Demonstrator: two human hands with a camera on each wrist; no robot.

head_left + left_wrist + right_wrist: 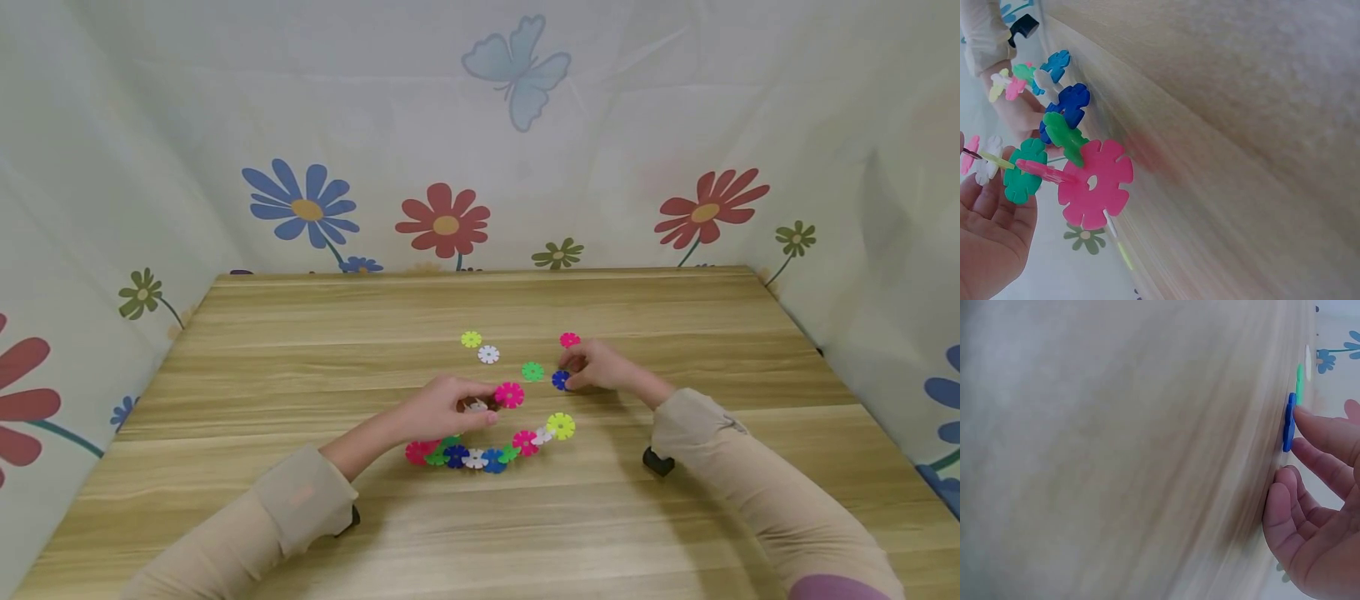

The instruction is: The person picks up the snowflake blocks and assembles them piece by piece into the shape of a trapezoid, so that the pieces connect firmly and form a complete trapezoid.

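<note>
My left hand (446,408) holds a curved chain of interlocked notched plastic discs (456,456) in pink, green, blue, white and yellow. A pink disc (510,395) is at its fingertips, and the chain's other end finishes in a yellow disc (560,426). In the left wrist view, part of the chain, with a large pink disc (1096,185), hangs in front of the fingers. Off to the right, my right hand (596,365) pinches a dark blue disc (1289,422) between thumb and finger, on edge close to the tabletop.
Loose discs lie on the wooden table (300,317): a green one (532,372) left of the right hand, a pink one (570,339) just behind it, and white (488,355) and yellow (471,339) ones farther left. A flower-printed curtain (600,167) surrounds the table's back and sides.
</note>
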